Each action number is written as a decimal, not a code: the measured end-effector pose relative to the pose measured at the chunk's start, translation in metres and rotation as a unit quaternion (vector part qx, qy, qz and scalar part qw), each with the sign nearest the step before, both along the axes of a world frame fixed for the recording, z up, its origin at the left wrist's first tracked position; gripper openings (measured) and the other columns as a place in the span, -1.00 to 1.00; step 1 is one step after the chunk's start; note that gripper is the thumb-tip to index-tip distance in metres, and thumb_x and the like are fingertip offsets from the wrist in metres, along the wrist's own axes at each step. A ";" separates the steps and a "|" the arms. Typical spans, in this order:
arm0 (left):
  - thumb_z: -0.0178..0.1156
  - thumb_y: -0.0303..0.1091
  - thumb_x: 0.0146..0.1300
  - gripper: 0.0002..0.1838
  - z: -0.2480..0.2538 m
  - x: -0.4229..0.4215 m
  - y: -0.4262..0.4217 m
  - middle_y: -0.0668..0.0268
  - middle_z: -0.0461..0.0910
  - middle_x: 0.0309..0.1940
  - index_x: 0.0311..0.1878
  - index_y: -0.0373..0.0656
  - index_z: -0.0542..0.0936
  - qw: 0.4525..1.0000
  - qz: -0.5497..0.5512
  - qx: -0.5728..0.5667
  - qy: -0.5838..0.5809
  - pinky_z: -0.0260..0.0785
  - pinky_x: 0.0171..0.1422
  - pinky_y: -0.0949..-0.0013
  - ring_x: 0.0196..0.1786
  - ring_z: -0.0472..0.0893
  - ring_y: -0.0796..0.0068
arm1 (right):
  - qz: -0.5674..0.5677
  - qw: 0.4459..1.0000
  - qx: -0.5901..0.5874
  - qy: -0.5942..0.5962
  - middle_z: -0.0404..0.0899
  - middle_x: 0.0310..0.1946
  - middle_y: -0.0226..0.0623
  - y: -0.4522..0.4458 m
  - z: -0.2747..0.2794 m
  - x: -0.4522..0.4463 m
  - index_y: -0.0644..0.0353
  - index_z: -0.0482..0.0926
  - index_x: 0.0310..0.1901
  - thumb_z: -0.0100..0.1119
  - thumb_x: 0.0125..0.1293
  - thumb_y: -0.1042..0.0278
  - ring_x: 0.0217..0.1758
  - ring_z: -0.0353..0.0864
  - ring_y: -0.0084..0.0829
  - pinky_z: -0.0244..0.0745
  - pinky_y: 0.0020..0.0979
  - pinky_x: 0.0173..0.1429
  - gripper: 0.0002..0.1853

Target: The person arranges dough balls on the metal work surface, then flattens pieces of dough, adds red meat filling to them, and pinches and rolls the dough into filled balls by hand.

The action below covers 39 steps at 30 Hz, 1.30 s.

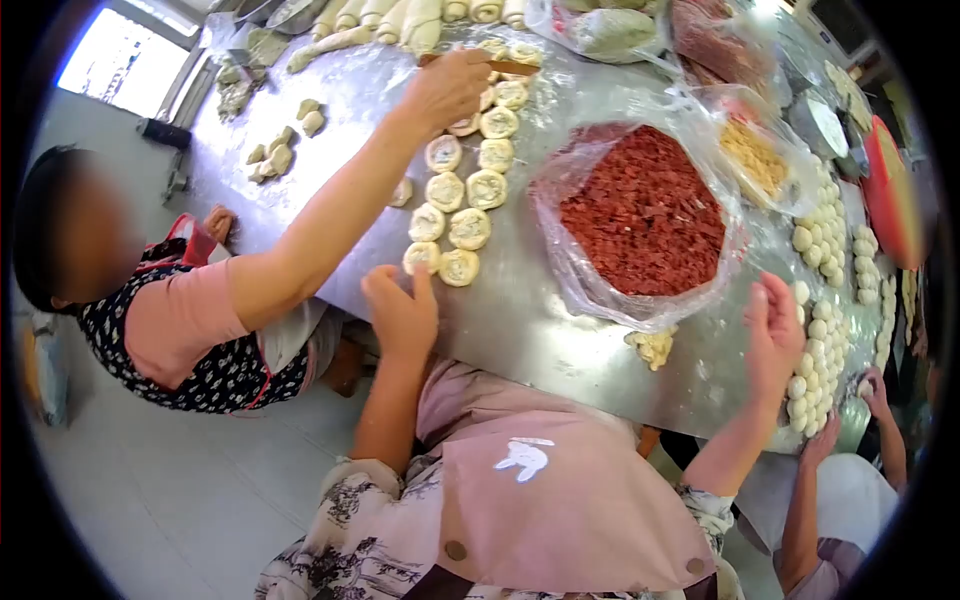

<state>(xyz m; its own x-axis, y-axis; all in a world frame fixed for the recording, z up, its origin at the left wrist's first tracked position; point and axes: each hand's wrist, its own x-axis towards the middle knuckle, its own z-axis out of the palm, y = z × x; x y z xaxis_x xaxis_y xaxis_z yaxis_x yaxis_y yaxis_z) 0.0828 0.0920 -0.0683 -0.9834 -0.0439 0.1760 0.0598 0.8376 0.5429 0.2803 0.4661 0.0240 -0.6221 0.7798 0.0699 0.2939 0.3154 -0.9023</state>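
My left hand [403, 312] is at the near end of two rows of round, flat dough pieces [469, 229]. Its thumb and index finger are spread, the fingertip at or just over the nearest dough piece [422, 257]; whether they touch I cannot tell. My right hand [775, 335] hovers by the table's near right side, fingers loosely apart and holding nothing. Left of it lies a lump of yellowish dough [652, 347]. Between my hands a clear plastic bag [560, 215] lies open, full of chopped red filling [645, 215]. Right of my right hand are rows of small dough balls [818, 350].
A co-worker's hand [450, 92] on the left holds a thin brown tool [515, 67] across the far dough pieces. Another person's hands [822, 440] are at the lower right. Behind the filling is a bag of yellow shreds [755, 155]. Dough rolls [422, 25] lie at the far edge.
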 end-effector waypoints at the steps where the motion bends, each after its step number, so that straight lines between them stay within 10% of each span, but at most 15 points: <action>1: 0.27 -0.16 0.30 -0.57 -0.008 -0.008 -0.005 -0.07 0.43 -0.09 0.01 -0.35 0.45 1.000 0.002 -0.004 0.004 0.32 0.12 0.09 -0.02 0.45 -0.04 | 0.010 1.000 -0.012 -0.002 0.58 -0.20 -0.48 -0.007 0.003 -0.006 0.29 0.58 0.10 0.20 0.42 0.38 -0.22 0.51 -0.70 0.44 -0.62 -0.11 -0.72; 5: 0.29 -0.23 0.28 -0.61 -0.007 -0.020 -0.001 -0.01 0.49 -0.08 0.01 -0.31 0.47 0.990 -0.137 0.015 0.025 0.30 0.16 0.06 0.04 0.46 0.02 | 0.085 0.993 0.073 -0.024 0.65 -0.19 -0.30 -0.031 0.030 -0.037 0.27 0.60 0.07 0.25 0.35 0.39 -0.27 0.62 -0.58 0.52 -0.55 -0.18 -0.71; 9: 0.33 -0.30 0.25 -0.65 0.003 -0.011 0.008 0.09 0.53 -0.13 -0.04 -0.28 0.45 0.990 -0.051 0.115 -0.064 0.38 0.07 0.23 0.00 0.53 0.23 | 0.217 0.958 0.116 -0.149 0.62 0.00 -0.05 -0.031 0.053 -0.074 0.29 0.56 0.13 0.33 0.28 0.30 -0.13 0.69 -0.30 0.59 -0.35 -0.01 -0.58; 12: 0.32 -0.36 0.29 -0.68 0.001 -0.006 0.006 0.18 0.53 -0.07 0.00 -0.26 0.47 0.977 -0.007 0.193 -0.094 0.47 -0.05 0.38 -0.06 0.57 0.45 | 0.206 0.892 0.367 -0.164 0.50 0.16 0.05 -0.022 0.017 -0.101 0.30 0.48 0.23 0.36 0.24 0.18 0.08 0.60 -0.10 0.50 -0.19 0.22 -0.42; 16: 0.22 -0.30 0.39 -0.66 0.040 -0.006 0.011 0.21 0.54 -0.01 0.12 -0.28 0.47 0.847 -0.013 0.487 -0.214 0.49 0.08 0.36 -0.02 0.58 0.40 | 0.236 0.877 0.317 -0.273 0.44 0.16 0.13 -0.033 0.011 -0.119 0.28 0.40 0.30 0.38 0.21 0.16 0.15 0.52 0.08 0.45 -0.12 0.28 -0.33; 23: 0.06 -0.33 0.50 -0.66 0.121 -0.003 0.114 0.17 0.54 0.05 0.23 -0.27 0.40 0.524 -0.223 0.688 -0.450 0.52 0.05 0.42 -0.01 0.61 0.32 | 0.231 0.889 0.274 -0.284 0.52 -0.05 0.03 -0.027 0.017 -0.128 0.22 0.51 0.06 0.37 0.19 0.27 0.03 0.60 0.03 0.54 -0.11 0.12 -0.57; 26: 0.06 -0.37 0.49 -0.71 0.107 -0.007 0.155 0.19 0.56 0.02 0.19 -0.25 0.43 0.459 -0.278 0.680 -0.499 0.51 0.00 0.42 -0.03 0.61 0.36 | 0.245 0.889 0.257 -0.290 0.55 -0.10 0.03 -0.027 0.020 -0.124 0.16 0.54 0.02 0.37 0.18 0.30 -0.04 0.61 0.04 0.55 -0.08 0.06 -0.62; 33: 0.05 -0.39 0.48 -0.76 0.094 0.002 0.204 0.21 0.57 -0.01 0.13 -0.24 0.47 0.534 -0.169 0.665 -0.494 0.50 0.11 0.33 0.00 0.58 0.36 | 0.214 0.933 0.193 -0.215 0.64 -0.35 -0.06 -0.005 0.020 -0.123 0.16 0.64 -0.16 0.34 0.21 0.29 -0.19 0.66 -0.08 0.54 -0.17 -0.09 -0.79; 39: -0.11 -0.24 0.56 -0.70 0.067 -0.011 0.213 0.27 0.54 -0.04 0.10 -0.26 0.45 0.310 -0.221 0.756 -0.532 0.39 0.32 0.18 0.03 0.57 0.38 | 0.258 0.959 0.105 -0.046 0.70 -0.27 -0.26 -0.027 0.051 -0.124 0.18 0.65 -0.06 0.39 0.19 0.39 -0.24 0.64 -0.45 0.53 -0.40 -0.12 -0.72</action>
